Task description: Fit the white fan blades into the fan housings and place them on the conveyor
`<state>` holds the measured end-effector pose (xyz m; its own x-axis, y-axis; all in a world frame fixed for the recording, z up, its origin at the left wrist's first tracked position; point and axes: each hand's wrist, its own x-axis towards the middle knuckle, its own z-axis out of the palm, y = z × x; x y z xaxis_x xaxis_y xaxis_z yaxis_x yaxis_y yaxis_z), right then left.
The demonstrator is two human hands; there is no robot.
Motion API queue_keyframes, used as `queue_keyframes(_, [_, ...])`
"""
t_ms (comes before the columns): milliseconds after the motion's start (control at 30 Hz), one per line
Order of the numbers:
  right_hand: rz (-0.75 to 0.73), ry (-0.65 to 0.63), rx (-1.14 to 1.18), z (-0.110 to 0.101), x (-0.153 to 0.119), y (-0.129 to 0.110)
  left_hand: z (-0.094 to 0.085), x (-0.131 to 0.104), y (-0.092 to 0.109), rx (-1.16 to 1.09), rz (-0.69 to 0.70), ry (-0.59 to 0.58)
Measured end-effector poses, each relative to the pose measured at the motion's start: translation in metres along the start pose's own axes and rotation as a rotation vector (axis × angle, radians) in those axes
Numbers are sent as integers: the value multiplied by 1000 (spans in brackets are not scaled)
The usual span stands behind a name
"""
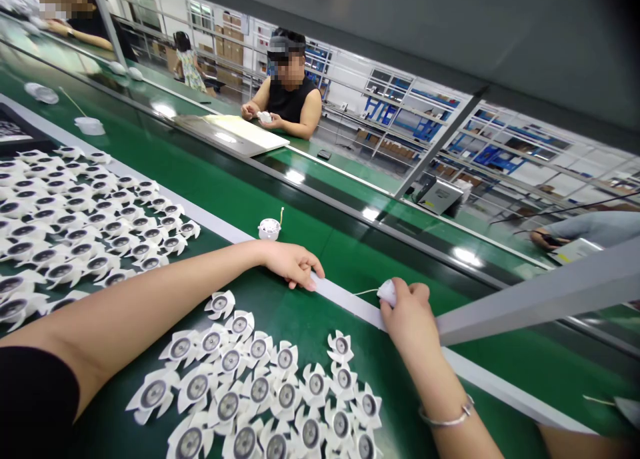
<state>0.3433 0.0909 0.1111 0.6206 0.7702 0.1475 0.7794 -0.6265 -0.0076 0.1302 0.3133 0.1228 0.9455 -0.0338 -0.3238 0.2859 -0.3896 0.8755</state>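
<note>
My right hand (407, 306) is closed around a small white round motor housing (387, 292), just above the belt beside the white rail. A thin pale wire trails leftward from the housing. My left hand (295, 266) rests over the white rail (350, 300), its fingers curled together; whether anything is between them is hidden. On the green belt behind my left wrist stands another white motor housing (269, 229) with its wire sticking up. Several white fan blades (260, 389) with grey round hubs lie on the green tabletop between my forearms.
More white fan blades (75, 219) crowd the left side. White housings (90, 126) sit farther along the belt. A slanted metal post (540, 296) stands right of my right hand. Across the line, a person (295, 102) handles a white part above a pale board (250, 134).
</note>
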Motion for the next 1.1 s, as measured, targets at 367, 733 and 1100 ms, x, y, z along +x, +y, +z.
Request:
queue_keyframes(367, [-187, -57, 330, -31, -8, -3, 2, 1, 0, 120, -2, 16])
queue_keyframes(733, [-379, -585, 530, -75, -52, -26, 1, 2, -1, 55, 23, 6])
queue_keyframes(1100, [-475, -455, 595, -49, -50, -45, 1, 5, -5, 47, 15, 11])
